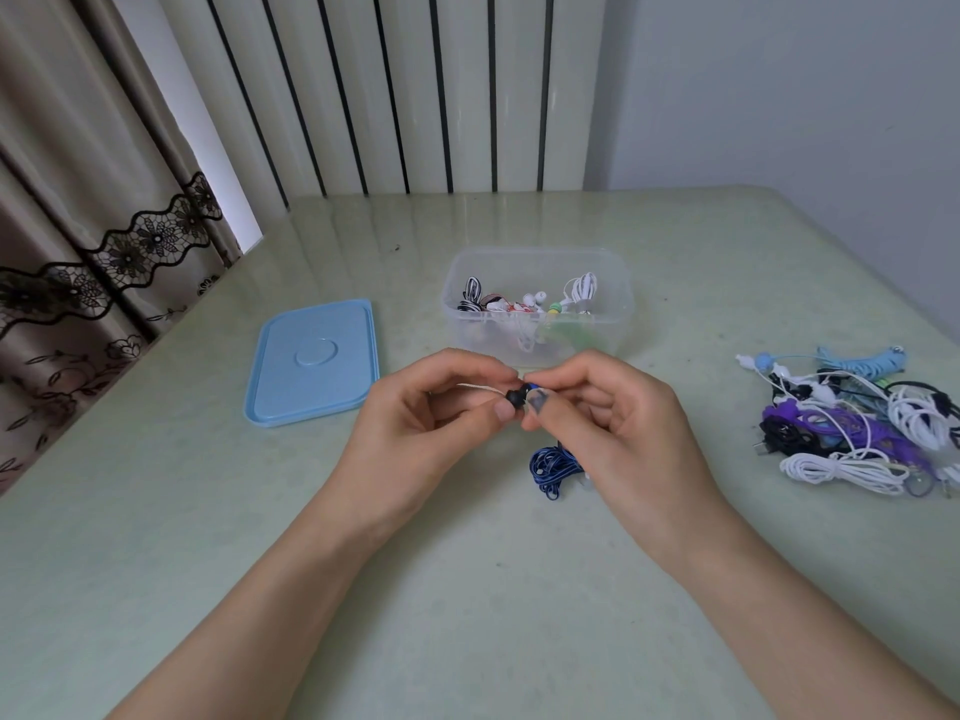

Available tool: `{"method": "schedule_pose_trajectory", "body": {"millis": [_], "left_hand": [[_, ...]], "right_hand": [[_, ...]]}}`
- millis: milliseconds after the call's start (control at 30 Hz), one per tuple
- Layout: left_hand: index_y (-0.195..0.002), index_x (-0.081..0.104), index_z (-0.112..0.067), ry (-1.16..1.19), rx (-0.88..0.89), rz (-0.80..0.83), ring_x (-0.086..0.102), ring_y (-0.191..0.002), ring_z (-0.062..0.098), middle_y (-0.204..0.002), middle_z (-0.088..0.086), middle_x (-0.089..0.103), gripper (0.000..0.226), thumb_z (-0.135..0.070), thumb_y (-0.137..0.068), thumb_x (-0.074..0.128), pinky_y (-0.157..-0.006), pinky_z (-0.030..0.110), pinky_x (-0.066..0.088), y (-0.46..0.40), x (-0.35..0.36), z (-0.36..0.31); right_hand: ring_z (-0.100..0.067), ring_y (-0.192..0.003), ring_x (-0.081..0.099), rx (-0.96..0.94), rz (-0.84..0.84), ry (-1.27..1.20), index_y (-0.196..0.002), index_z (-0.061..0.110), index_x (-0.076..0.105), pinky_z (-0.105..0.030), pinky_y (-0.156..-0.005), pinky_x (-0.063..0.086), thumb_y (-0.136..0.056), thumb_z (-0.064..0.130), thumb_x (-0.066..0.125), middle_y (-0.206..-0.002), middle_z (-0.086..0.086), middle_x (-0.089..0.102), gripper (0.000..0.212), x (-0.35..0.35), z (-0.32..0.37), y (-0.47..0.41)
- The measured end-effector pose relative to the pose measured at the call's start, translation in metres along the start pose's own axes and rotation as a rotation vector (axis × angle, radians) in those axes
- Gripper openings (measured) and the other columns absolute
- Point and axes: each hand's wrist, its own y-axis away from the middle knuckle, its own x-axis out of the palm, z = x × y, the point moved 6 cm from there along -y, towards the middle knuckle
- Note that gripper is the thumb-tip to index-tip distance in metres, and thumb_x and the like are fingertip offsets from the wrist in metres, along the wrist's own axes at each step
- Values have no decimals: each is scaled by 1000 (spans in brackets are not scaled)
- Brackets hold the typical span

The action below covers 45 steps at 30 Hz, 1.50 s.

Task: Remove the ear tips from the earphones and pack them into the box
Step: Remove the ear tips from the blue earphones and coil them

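Two hands: left hand (pixel 441 413), right hand (pixel 597 413) pinch one black ear tip (pixel 515 396); one box (pixel 537 304).

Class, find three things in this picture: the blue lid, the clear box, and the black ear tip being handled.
blue lid (pixel 314 361), head view, on its flat top beside the round boss.
clear box (pixel 621 296), head view, on its right wall.
black ear tip (pixel 514 397), head view, on its dark dome between both hands' fingertips.

Bare forearms, no sleeves — right thumbnail (pixel 536 402) w/ dark polish
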Motion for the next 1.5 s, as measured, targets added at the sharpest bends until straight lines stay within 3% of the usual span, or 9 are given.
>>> {"method": "schedule_pose_trajectory", "body": {"millis": [267, 400, 600, 900, 1100, 1300, 1500], "left_hand": [[-102, 73, -2, -80, 25, 8, 75, -97, 23, -99, 7, 77, 14, -3, -88, 68, -89, 27, 56, 0, -2, -1], [-100, 71, -2, -53, 20, 19, 76, -94, 17, -95, 2, 79, 13, -2, -88, 68, -87, 24, 56, 0, 0, -1], [-91, 66, -2, 49, 9, 32, 72, -86, 15, -88, 2, 74, 12, -8, -82, 70, -84, 24, 55, -2, 2, -1], [-92, 64, 1, 109, -19, 60, 70, -89, 17, -91, 7, 72, 11, 1, -85, 73, -86, 25, 53, -3, 2, 4], [-89, 65, 3, 64, -10, 32, 71, -85, 15, -87, 6, 72, 11, -3, -81, 70, -81, 22, 53, -2, 2, 0], [-87, 66, 2, 85, -23, 8, 71, -79, 11, -84, 2, 73, 12, -5, -79, 71, -77, 19, 52, 0, 3, -3], [-83, 73, -15, 159, -76, 11, 68, -86, 21, -93, 10, 72, 9, -6, -82, 73, -84, 30, 53, 0, 3, 3]], "right_hand": [[-11, -73, 70, 44, 31, -40, -90, 11, 70, -18, -65, 49, -91, 8, 66, -76, -3, 75, 5, 2, -2, 1], [-8, -73, 70, 53, 40, -58, -93, 9, 71, -13, -65, 47, -93, 7, 65, -76, -3, 75, 7, 2, 0, 2], [0, -55, 60, 100, 24, -84, -94, 5, 72, -7, -54, 41, -94, 6, 61, -72, -4, 73, 10, 1, 2, 4], [0, -51, 56, 152, -7, -82, -94, 7, 72, -10, -50, 39, -95, 7, 60, -71, -3, 73, 11, 2, 4, 5], [-1, -47, 53, 178, -7, -75, -93, 6, 71, -19, -57, 36, -96, 7, 58, -70, -6, 73, 13, 3, 7, 7], [0, -42, 53, 208, 13, -116, -94, 3, 69, -15, -55, 33, -97, 5, 54, -71, -10, 73, 15, 4, 12, 8], [2, -42, 52, 177, -2, -134, -96, 4, 66, -9, -52, 35, -98, 5, 52, -70, -10, 73, 14, 7, 12, 9]]}}
